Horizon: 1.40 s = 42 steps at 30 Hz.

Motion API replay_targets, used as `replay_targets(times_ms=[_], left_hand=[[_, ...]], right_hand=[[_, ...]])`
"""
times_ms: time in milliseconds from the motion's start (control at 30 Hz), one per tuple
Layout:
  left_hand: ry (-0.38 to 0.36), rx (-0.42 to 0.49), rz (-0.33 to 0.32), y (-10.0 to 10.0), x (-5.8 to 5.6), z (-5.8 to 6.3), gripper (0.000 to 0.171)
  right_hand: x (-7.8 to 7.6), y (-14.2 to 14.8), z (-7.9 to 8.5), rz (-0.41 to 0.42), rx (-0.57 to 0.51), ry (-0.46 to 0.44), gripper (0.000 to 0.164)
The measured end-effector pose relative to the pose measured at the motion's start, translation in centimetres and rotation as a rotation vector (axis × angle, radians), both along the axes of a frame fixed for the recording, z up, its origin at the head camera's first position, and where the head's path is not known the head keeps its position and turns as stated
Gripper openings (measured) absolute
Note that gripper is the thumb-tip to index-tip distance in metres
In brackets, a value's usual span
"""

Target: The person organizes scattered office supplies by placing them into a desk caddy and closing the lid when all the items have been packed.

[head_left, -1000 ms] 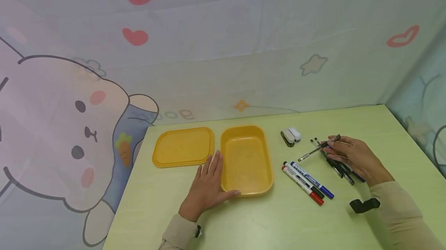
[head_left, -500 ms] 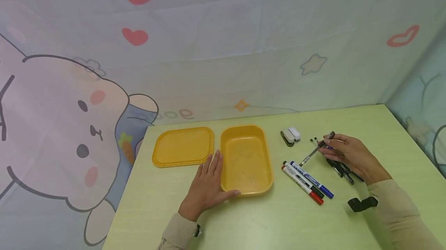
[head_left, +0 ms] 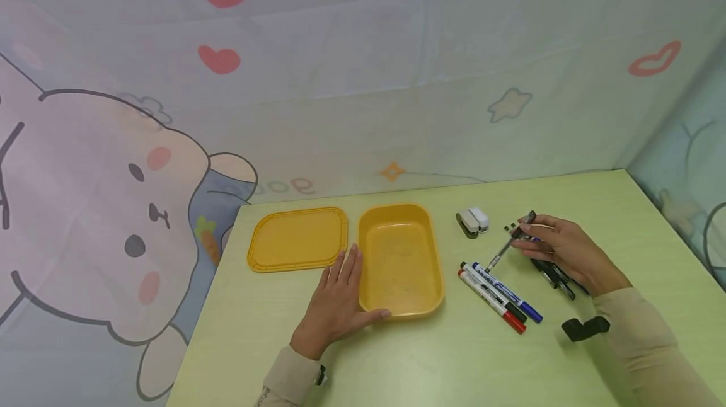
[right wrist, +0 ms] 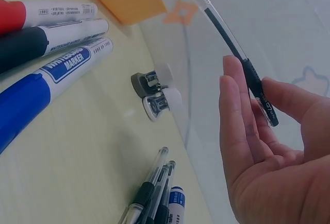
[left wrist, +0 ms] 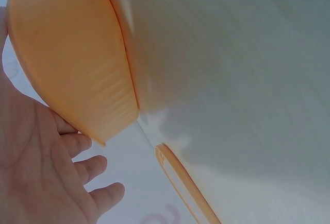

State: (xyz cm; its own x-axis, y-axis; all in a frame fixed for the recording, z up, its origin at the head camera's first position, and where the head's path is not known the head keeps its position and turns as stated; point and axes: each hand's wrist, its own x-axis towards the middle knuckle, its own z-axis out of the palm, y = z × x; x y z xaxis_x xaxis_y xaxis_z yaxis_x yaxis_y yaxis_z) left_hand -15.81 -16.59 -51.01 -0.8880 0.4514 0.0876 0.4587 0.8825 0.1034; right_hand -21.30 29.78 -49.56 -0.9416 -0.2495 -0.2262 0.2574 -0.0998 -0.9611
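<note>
My right hand (head_left: 573,252) pinches a clear-barrelled black gel pen (right wrist: 242,62) between thumb and fingers, raised above the table and tilted. Below that hand lies a bunch of pens (head_left: 553,278), partly hidden by it; in the right wrist view a blue-and-white marker (right wrist: 176,203) lies among these pens (right wrist: 149,193). My left hand (head_left: 334,309) rests with straight, spread fingers along the left side of the yellow box (head_left: 401,256), thumb at its near edge. In the left wrist view the fingers touch the box wall (left wrist: 72,49).
Left of the box lies its flat yellow lid (head_left: 297,240). Red, black and blue whiteboard markers (head_left: 499,298) lie side by side right of the box. Two small staplers (head_left: 472,222) stand behind them. A printed curtain (head_left: 340,79) hangs at the table's far edge.
My right hand has moved slightly left with the pen, which has swung to a steeper tilt, its lower end now over the markers. The left hand stays at the box.
</note>
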Motion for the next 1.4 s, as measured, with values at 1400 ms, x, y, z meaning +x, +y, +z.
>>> replay_targets(times_ms=[1400], left_hand=[[-0.002,-0.008,0.005,0.0,0.0,0.0,0.123]], right_hand=[[-1.2,-4.9,3.1,0.088,0.103,0.036,0.062]])
